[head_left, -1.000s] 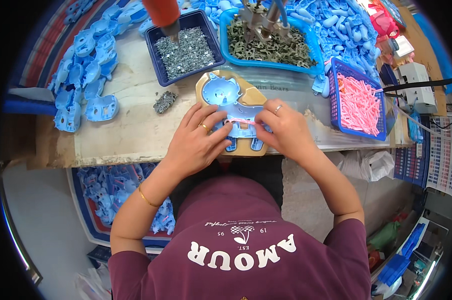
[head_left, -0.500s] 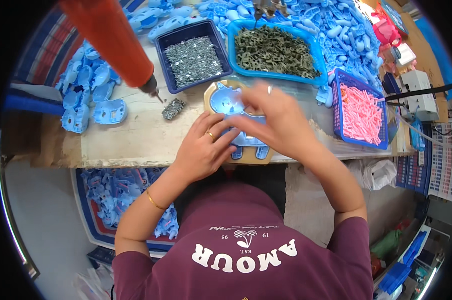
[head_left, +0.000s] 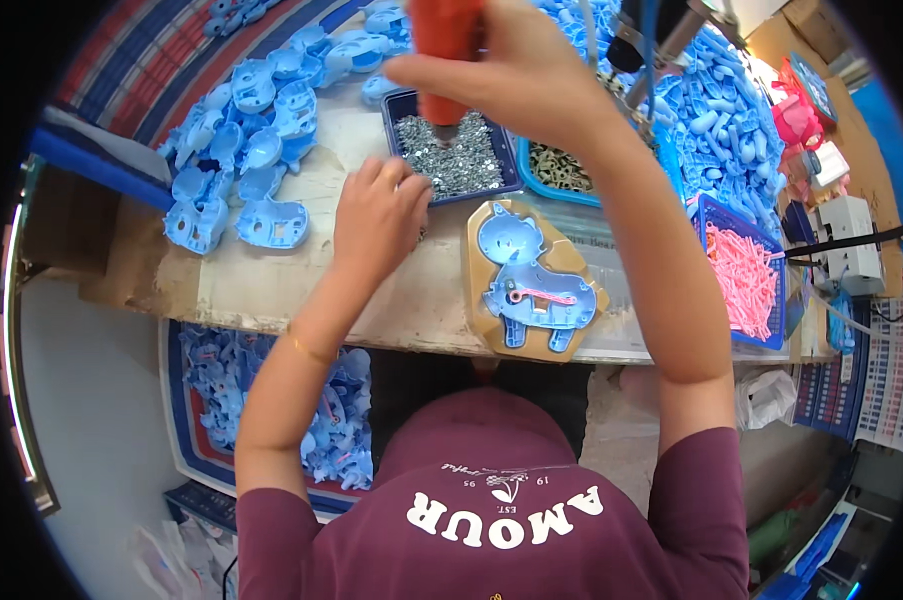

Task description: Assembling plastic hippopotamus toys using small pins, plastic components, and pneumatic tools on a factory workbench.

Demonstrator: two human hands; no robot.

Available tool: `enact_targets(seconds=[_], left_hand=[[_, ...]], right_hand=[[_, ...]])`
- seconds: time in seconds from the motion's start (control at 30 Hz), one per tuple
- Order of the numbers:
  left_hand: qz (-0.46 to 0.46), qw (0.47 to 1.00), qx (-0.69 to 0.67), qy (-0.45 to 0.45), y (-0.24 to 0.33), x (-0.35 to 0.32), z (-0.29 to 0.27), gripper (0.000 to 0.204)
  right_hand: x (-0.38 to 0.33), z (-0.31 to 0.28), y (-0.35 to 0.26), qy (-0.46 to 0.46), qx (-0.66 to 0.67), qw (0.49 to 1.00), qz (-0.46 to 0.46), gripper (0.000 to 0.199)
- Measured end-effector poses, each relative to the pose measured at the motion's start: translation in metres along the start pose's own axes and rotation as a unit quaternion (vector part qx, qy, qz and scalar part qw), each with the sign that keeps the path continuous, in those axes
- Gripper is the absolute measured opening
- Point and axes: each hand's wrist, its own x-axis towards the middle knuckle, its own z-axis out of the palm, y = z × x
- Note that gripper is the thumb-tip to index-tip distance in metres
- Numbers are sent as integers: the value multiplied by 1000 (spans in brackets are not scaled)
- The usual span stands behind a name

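My right hand (head_left: 532, 75) is wrapped round an orange-red power screwdriver (head_left: 444, 60), held upright over a dark blue tray (head_left: 515, 188) of small silver screws. My left hand (head_left: 380, 215) is on the tabletop by the tray's near-left corner. Its fingers are curled down over a small heap of screws that is mostly hidden; what they pinch cannot be made out. In front of me, a light blue animal-shaped plastic shell half (head_left: 562, 318) lies in a tan fixture (head_left: 484, 300). A pink stick-like part (head_left: 544, 297) sits inside the shell.
A light blue tray (head_left: 562, 196) of dark metal pieces stands behind my right forearm. To the right is a purple-blue basket (head_left: 717, 210) of pink parts. Blue plastic shells (head_left: 272, 222) are spread at the left, and more fill a bin (head_left: 342, 420) below the table edge.
Both hands have left the fixture. My right hand has taken hold of the hanging screwdriver, now over the screw tray. My left hand has moved left to the screw heap. The shell with the pink part is uncovered.
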Motion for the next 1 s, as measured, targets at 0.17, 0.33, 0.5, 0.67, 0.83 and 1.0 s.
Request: enact_targets(seconds=[0.17,0.33,0.5,0.67,0.83,1.0], left_hand=[[-1,972,69,-225,-16,54,29,20],[2,962,30,-271,-17,68,41,19],[17,979,15,-203,-23,59,38,14],[82,988,-85,-105,-8,49,33,10],[167,969,-178,-41,51,28,16,15],[149,956,-252,-24,71,17,22,17]], right_hand=[[-5,-18,-17,-27,69,978,196,39],[-20,-28,37,-28,1,1000,13,55],[-26,-32,48,-10,-12,1000,-25,52],[-37,-32,40,-29,38,997,53,44],[-68,-19,28,31,248,967,41,41],[-84,-6,19,103,223,969,24,29]])
